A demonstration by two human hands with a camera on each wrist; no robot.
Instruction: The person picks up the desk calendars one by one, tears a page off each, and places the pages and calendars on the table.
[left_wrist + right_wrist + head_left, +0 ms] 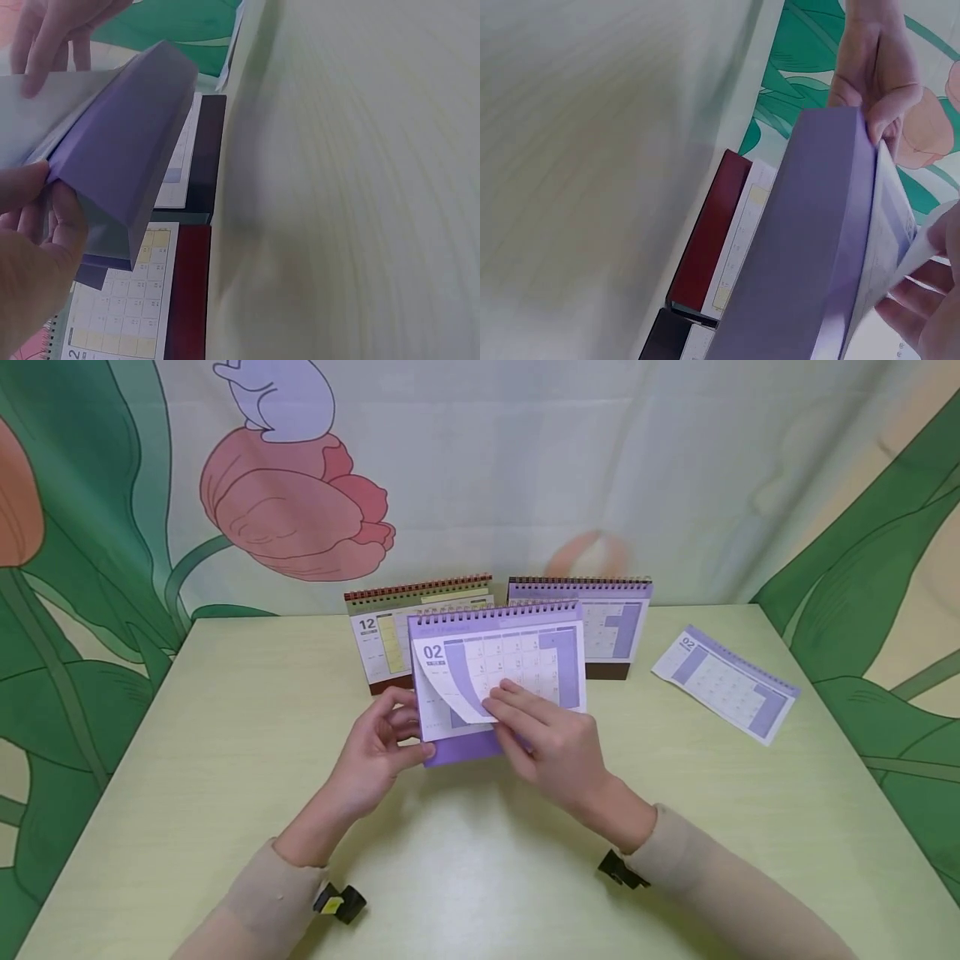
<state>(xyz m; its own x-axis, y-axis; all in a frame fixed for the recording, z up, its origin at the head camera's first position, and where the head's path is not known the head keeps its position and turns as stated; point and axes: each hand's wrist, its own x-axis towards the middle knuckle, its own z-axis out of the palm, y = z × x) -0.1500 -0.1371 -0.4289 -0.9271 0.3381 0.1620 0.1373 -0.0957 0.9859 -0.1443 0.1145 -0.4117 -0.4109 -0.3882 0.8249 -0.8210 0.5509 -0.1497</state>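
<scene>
A purple spiral desk calendar (551, 647) stands at the table's middle, its front page (517, 664) marked "02". My left hand (408, 735) grips its lower left corner, thumb in front and fingers behind, as the left wrist view shows on the purple base (127, 150). My right hand (510, 702) lies over the page's lower part and pinches it. The page's lower left edge curls up off the pages behind it. In the right wrist view the white page (930, 232) bends over my right fingers (930, 315), beside the purple base (802, 247).
Behind stand a calendar marked "12" with a red-brown spiral (390, 639) and a purple calendar on a dark base (611, 627). A loose "02" page (723, 685) lies flat at the right. The pale green table (225, 735) ends at a tulip-print cloth backdrop (292, 510).
</scene>
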